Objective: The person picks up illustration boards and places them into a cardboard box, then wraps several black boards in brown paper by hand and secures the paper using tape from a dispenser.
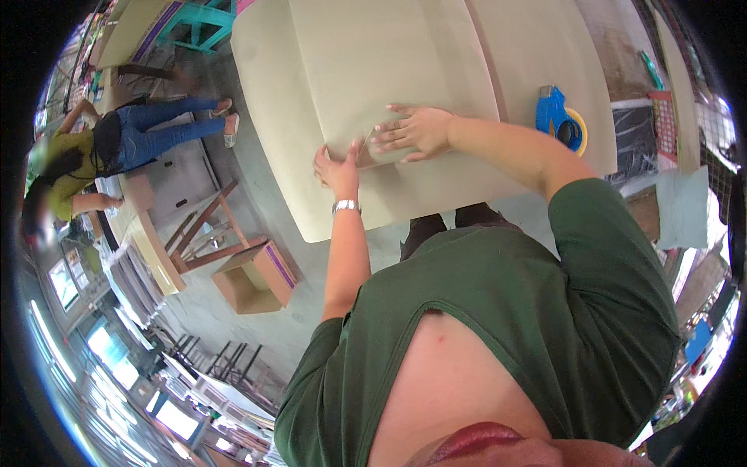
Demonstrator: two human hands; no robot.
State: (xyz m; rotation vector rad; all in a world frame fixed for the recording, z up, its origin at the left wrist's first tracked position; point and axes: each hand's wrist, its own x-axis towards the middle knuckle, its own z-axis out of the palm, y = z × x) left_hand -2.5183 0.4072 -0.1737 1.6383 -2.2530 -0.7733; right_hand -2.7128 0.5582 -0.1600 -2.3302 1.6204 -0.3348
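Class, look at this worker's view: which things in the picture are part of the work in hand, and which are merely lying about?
In use:
left hand, gripping the near edge of the flat cardboard sheet
right hand, pressed flat on that sheet
work table under it

Lying about:
blue tape dispenser, untouched on the table
open cardboard box on the floor
wooden stool

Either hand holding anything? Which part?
Left hand grips the near edge of the flat cardboard sheet. Right hand lies flat on the sheet's top beside it, pressing, not gripping.
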